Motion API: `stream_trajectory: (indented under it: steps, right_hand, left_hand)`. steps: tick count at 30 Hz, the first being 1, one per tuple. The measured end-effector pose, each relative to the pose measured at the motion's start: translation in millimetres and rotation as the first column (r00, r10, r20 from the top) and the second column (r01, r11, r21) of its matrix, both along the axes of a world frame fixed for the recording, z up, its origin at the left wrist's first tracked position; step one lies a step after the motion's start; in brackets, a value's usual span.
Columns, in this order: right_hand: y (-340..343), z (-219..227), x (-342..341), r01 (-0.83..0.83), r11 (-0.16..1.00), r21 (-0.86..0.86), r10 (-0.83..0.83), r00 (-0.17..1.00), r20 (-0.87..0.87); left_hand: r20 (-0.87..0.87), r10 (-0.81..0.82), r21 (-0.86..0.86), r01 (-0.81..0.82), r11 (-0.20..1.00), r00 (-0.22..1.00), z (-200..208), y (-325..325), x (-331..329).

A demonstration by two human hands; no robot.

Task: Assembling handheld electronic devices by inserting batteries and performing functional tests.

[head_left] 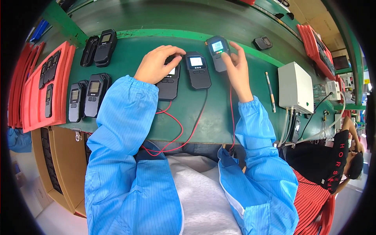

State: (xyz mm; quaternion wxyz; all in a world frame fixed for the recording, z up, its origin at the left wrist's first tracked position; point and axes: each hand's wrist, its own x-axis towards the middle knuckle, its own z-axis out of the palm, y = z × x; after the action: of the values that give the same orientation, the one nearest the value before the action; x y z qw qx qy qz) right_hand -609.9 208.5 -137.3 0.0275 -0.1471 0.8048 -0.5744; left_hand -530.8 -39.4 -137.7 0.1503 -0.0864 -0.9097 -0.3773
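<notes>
Okay, got left hand (pixel 158 64) curled over left meter (pixel 168 89) on bench (pixel 217 113), right hand (pixel 239 70) with thumb over right meter (pixel 216 46); can't tell if clamped on either. Got middle meter (pixel 198 74) between.

Red capital letters (pixel 340 160) run in a line along the black shirt (pixel 317 158) of a person off the front edge of the tabletop (pixel 211 117), toward its right end. Near the tabletop's back edge, the right-hand meter (pixel 219 64) has a lit screen (pixel 217 46) with rows of figures, too small to read surely. The middle meter's (pixel 199 78) bright screen (pixel 196 61) bears dark marks, unreadable here. The left-hand meter's (pixel 168 90) screen (pixel 172 71) is partly covered, its characters illegible.
</notes>
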Motion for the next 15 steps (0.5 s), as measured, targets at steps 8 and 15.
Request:
stream_trajectory:
  steps: [8,15]
  right_hand:
    - [-5,-14,2,0.091,0.958,0.271,0.045,0.888,-0.457]
    - [-4,-13,0,-0.02,0.963,0.268,0.108,0.942,-0.319]
  left_hand:
    - [0.012,-0.011,-0.021,0.011,1.0,1.0,1,0,-1]
    - [0.012,-0.01,0.015,0.01,1.0,1.0,0,-1,0]
